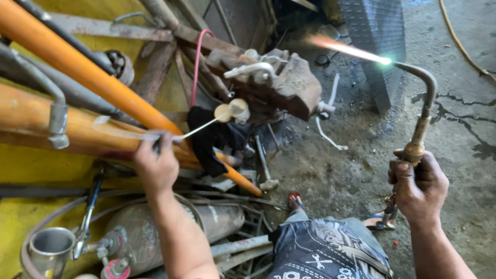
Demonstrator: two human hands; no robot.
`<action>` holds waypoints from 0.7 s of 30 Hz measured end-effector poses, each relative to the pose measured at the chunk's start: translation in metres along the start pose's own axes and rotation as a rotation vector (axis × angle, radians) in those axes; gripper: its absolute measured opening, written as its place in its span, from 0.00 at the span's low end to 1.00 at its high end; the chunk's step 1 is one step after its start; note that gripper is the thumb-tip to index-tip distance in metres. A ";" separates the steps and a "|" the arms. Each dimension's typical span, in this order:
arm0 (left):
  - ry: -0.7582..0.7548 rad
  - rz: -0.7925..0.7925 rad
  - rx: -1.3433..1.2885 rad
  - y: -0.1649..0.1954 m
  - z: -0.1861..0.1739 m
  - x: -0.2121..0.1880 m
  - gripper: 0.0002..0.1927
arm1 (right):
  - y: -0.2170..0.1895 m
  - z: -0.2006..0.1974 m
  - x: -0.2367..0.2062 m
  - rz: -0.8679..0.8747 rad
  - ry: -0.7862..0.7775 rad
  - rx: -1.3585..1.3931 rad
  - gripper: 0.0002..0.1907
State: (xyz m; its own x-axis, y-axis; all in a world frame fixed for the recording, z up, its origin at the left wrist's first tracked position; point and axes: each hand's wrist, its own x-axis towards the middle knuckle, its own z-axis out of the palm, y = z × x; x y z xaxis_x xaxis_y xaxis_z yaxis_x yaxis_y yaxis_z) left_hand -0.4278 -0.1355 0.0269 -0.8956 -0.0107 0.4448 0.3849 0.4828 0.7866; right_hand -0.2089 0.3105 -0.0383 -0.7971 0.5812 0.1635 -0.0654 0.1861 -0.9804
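Lit torch [421, 111] clamped in right hand [417, 188], flame aimed clear.
Left hand [155, 168] pinches thin white rod [199, 128]; advisable keeping flame off orange hoses [93, 77].

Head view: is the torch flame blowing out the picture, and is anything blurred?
Head view: the flame glows bright but only locally, with no glare elsewhere; daylight is even, with soft shadows on the concrete floor; the torch in the right hand is sharp, while the left hand and the orange pipes look slightly soft.
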 end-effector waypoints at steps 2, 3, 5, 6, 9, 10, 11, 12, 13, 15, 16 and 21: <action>-0.077 0.028 0.011 -0.001 0.006 0.018 0.06 | -0.001 0.009 -0.002 0.000 0.003 0.008 0.14; -0.109 0.054 0.053 0.000 0.008 0.026 0.06 | -0.002 0.012 -0.003 0.008 0.007 0.012 0.14; -0.145 0.067 0.119 0.001 0.018 0.041 0.06 | -0.003 0.014 -0.004 0.025 0.022 -0.001 0.15; -0.152 0.052 0.145 0.001 0.024 0.047 0.07 | -0.003 0.015 -0.004 0.038 0.033 -0.019 0.15; -0.213 -0.001 0.163 0.000 0.045 0.056 0.08 | -0.003 0.014 -0.004 0.023 0.030 -0.011 0.15; -0.237 -0.019 0.160 -0.002 0.053 0.057 0.09 | -0.003 0.014 -0.003 0.005 0.022 0.004 0.15; -0.214 0.033 0.202 -0.003 0.060 0.056 0.09 | -0.002 0.014 -0.001 0.024 0.024 0.004 0.15; -0.192 0.084 0.246 -0.005 0.067 0.054 0.09 | -0.001 0.014 0.000 0.043 0.026 0.005 0.15; -0.170 0.137 0.292 -0.007 0.072 0.051 0.09 | 0.000 0.014 0.000 0.064 0.028 0.008 0.16; -0.138 0.052 0.254 -0.012 0.078 0.046 0.10 | 0.002 0.015 0.002 0.084 0.017 0.000 0.15; -0.125 0.010 0.235 -0.014 0.079 0.043 0.10 | 0.004 0.016 0.002 0.097 0.014 -0.004 0.15; -0.051 -0.035 0.209 -0.017 0.079 0.037 0.11 | 0.007 0.021 0.001 0.049 -0.010 0.001 0.14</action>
State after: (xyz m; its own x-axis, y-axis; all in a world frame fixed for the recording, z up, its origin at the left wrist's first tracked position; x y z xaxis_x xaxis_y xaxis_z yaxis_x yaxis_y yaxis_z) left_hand -0.4853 -0.0751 -0.0034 -0.9197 0.0113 0.3925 0.3037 0.6541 0.6928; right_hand -0.2232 0.2956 -0.0477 -0.8054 0.5816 0.1142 -0.0269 0.1567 -0.9873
